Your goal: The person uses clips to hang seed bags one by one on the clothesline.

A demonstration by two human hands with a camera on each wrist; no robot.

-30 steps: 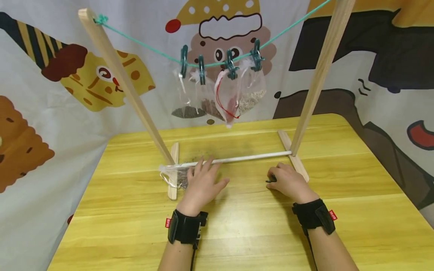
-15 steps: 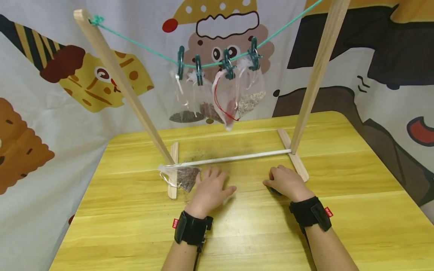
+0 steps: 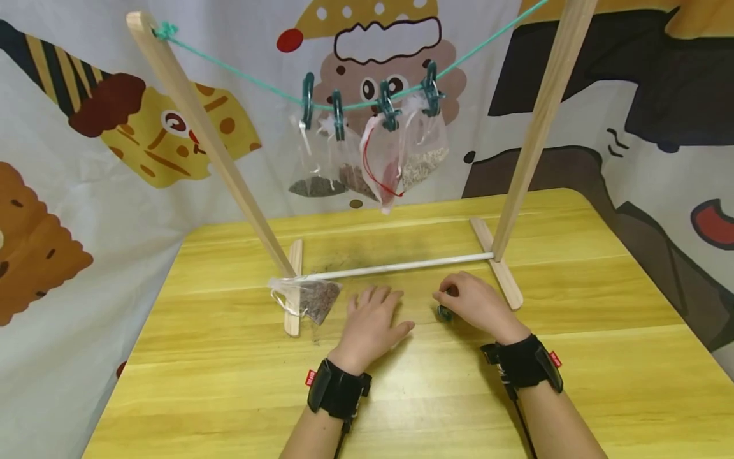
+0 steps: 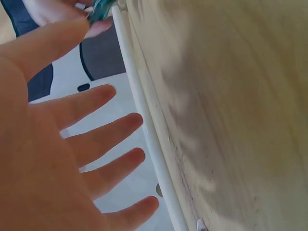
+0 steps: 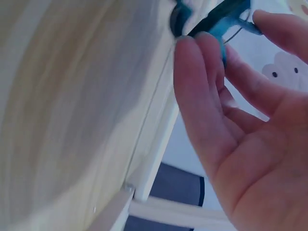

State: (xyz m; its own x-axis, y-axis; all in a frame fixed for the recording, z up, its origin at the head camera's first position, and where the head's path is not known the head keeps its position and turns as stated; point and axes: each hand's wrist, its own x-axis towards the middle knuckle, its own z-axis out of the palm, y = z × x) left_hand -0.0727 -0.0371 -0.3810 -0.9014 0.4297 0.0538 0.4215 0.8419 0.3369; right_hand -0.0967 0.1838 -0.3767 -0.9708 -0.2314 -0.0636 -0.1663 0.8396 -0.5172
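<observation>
My left hand lies flat on the yellow table, fingers straight and spread; in the left wrist view its palm is bare. Just left of it, apart, lies a clear bag of dark seeds against the rack's white base rod. My right hand pinches a teal clothespin just above the table; in the right wrist view the clothespin sits between thumb and fingers.
A wooden rack's posts carry a green rope with several teal clips holding small clear bags of seeds. Its feet rest on the table. A cartoon cloth hangs behind.
My left hand has slid right, off the seed bag, which stays on the table. My right hand has shifted a little left, and the clothespin now shows at its fingertips.
</observation>
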